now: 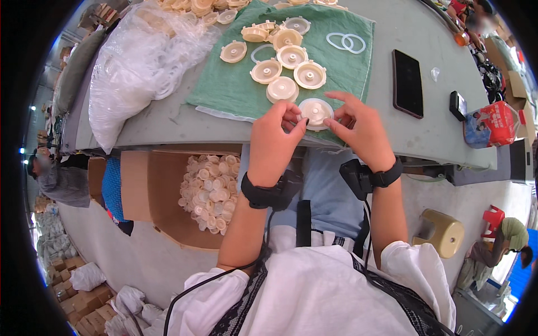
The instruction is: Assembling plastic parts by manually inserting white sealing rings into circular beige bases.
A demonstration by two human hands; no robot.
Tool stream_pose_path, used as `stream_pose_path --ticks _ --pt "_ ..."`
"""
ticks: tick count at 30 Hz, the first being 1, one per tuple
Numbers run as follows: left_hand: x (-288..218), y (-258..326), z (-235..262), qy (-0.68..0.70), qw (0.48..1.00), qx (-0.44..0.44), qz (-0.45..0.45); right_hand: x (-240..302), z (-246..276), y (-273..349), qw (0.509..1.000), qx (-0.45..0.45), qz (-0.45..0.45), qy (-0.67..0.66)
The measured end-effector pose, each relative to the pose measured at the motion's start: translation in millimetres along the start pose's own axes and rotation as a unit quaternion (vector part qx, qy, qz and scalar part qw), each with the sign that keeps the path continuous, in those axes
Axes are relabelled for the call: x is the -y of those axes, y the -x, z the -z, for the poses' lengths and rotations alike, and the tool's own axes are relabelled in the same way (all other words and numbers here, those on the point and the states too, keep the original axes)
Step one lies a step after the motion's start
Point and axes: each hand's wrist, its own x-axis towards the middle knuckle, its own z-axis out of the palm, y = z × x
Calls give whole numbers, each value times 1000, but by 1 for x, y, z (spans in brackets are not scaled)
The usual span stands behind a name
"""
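White cloth garment (314,291) with dark lace-edged straps fills the lower frame, nearest the lens; both bare forearms rise from it, each with a black wrist strap and cable. Left hand (274,143) is raised at the table edge, thumb and forefinger pressed together in a pinch on something thin and pale (too small to tell what it is), the remaining fingers curled. Right hand (363,130) sits just beside it, fingers spread, forefinger extended over the top and thumb touching the right edge of the round cream plastic cap (315,112). That cap lies between the two hands at the near edge of the green towel (224,89), which is spread on the grey table (437,134). Further back on the towel: more cream caps of the same kind (288,64) in a loose cluster, and translucent white rings (346,42) lying flat. Left of the towel, a clear plastic bag of white rings (140,67). Right of the towel, well apart, a black phone (407,83) lying flat and a small red box (493,123). Under the table edge, an open brown cardboard box of cream caps (207,193). Tan plastic stool (441,231) on the floor, right.
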Motion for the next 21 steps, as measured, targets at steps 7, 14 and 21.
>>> stream_pose_path --ticks 7,14,21 --pt "-6 -8 2 -71 995 59 23 -10 4 -6 1000 0 1 18" --pt "0 -18 7 -119 988 97 14 -10 2 -12 999 10 -47 -4" --pt "10 -18 5 -107 992 48 -43 -10 -1 -13 997 -31 -74 5"
